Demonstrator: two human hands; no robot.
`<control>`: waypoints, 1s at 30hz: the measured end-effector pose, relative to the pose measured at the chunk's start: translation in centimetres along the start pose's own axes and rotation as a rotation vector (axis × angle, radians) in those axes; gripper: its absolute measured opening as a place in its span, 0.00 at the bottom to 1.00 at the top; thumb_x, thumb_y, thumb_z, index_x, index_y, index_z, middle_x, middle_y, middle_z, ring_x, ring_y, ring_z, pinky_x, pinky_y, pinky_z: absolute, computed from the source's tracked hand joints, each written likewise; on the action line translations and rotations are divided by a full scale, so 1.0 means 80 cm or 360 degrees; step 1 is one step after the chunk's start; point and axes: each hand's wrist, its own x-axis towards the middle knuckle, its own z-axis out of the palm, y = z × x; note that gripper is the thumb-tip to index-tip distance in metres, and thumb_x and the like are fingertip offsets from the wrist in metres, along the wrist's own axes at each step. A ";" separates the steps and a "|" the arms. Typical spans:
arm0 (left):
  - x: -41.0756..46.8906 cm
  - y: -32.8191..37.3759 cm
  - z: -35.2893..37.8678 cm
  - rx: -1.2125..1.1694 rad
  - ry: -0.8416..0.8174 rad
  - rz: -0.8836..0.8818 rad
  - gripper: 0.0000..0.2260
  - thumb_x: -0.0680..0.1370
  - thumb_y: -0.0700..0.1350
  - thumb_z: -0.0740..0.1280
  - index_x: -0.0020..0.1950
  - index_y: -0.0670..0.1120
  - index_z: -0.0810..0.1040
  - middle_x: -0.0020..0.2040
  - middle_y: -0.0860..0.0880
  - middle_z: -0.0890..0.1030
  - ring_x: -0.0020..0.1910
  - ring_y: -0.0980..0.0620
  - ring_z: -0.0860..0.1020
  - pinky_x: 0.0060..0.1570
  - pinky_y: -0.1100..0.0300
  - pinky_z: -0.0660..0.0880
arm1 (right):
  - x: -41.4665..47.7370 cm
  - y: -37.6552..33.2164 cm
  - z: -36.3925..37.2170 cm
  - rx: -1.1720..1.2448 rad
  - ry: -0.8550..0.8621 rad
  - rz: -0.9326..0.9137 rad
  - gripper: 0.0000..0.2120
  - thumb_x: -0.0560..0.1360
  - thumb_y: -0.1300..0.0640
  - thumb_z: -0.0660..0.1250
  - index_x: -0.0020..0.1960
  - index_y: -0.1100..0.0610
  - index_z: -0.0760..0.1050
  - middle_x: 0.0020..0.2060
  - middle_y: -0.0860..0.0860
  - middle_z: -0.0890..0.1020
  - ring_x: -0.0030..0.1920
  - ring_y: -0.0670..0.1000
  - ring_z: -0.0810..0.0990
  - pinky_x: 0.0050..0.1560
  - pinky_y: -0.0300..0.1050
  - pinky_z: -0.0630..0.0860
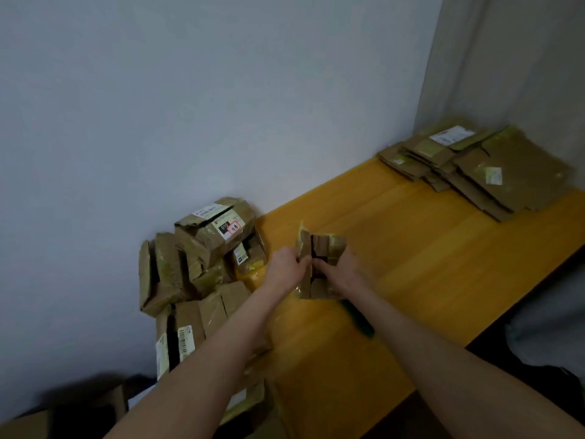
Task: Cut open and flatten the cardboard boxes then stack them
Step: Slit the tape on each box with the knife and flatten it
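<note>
Both hands are gripping one small box (319, 264) over the table (411, 248); the left hand (286, 266) is pinching its near-left edge, and the right hand (340, 270) is clasping its right side, fingers curled into the dark opening between the flaps; the box is sitting between the two palms, its flaps splaying away from the wrists, so it is looking already slit and partway through being pressed flat. Its long axis is running from the forearms outward toward the wall (190, 106), open end facing up and away, though blur is hiding the finer folds. Just behind the right wrist a dark green tool (357, 318), probably the cutter, is lying on the table. Left of the left hand a heap of taped boxes (202, 264) is waiting untouched; far beyond the right hand a stack of flattened cardboard (474, 166) is sitting in the corner; judging by both piles, the job is standing roughly midway.
</note>
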 end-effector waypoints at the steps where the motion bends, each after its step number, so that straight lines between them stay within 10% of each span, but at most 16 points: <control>1: -0.001 0.002 -0.004 0.0013 -0.0008 0.0034 0.18 0.81 0.47 0.64 0.32 0.45 0.68 0.31 0.48 0.72 0.34 0.49 0.72 0.33 0.59 0.69 | 0.002 -0.001 -0.005 -0.0149 0.0022 -0.0006 0.34 0.68 0.37 0.69 0.66 0.56 0.65 0.57 0.53 0.77 0.56 0.58 0.78 0.52 0.52 0.76; 6: -0.002 -0.005 -0.034 -0.0085 0.0024 -0.0009 0.17 0.81 0.47 0.63 0.33 0.45 0.69 0.31 0.49 0.73 0.31 0.52 0.72 0.31 0.60 0.70 | -0.009 -0.022 -0.038 0.0044 -0.0119 -0.0204 0.05 0.79 0.58 0.58 0.48 0.58 0.71 0.47 0.55 0.76 0.45 0.54 0.75 0.46 0.48 0.75; 13: -0.004 -0.036 -0.061 -0.0920 -0.0085 -0.0136 0.13 0.80 0.49 0.66 0.42 0.40 0.79 0.38 0.41 0.80 0.35 0.48 0.76 0.36 0.58 0.73 | -0.022 -0.008 -0.069 0.0931 -0.0220 0.0057 0.11 0.81 0.53 0.61 0.59 0.58 0.73 0.59 0.58 0.78 0.53 0.57 0.78 0.55 0.55 0.77; 20: -0.010 -0.019 -0.062 -0.0878 -0.0165 0.0021 0.14 0.79 0.50 0.67 0.39 0.41 0.80 0.29 0.49 0.75 0.26 0.55 0.69 0.28 0.65 0.66 | -0.024 -0.024 -0.075 -0.0332 0.0234 -0.0346 0.39 0.77 0.52 0.67 0.78 0.47 0.46 0.75 0.53 0.58 0.73 0.58 0.61 0.67 0.54 0.67; 25: -0.009 0.006 -0.067 -0.0471 -0.0298 0.0273 0.18 0.79 0.48 0.67 0.30 0.45 0.71 0.23 0.53 0.70 0.21 0.59 0.69 0.26 0.68 0.67 | -0.036 -0.027 -0.070 -0.1021 0.0200 -0.0499 0.32 0.75 0.36 0.62 0.72 0.52 0.62 0.69 0.52 0.67 0.68 0.58 0.64 0.64 0.53 0.68; 30: 0.002 -0.009 -0.079 -0.0178 -0.0258 0.0370 0.19 0.80 0.47 0.64 0.30 0.47 0.67 0.27 0.51 0.68 0.28 0.53 0.68 0.36 0.55 0.70 | -0.038 -0.025 -0.074 -0.0527 0.0068 -0.0554 0.20 0.82 0.44 0.50 0.43 0.54 0.74 0.39 0.51 0.78 0.40 0.53 0.77 0.34 0.43 0.67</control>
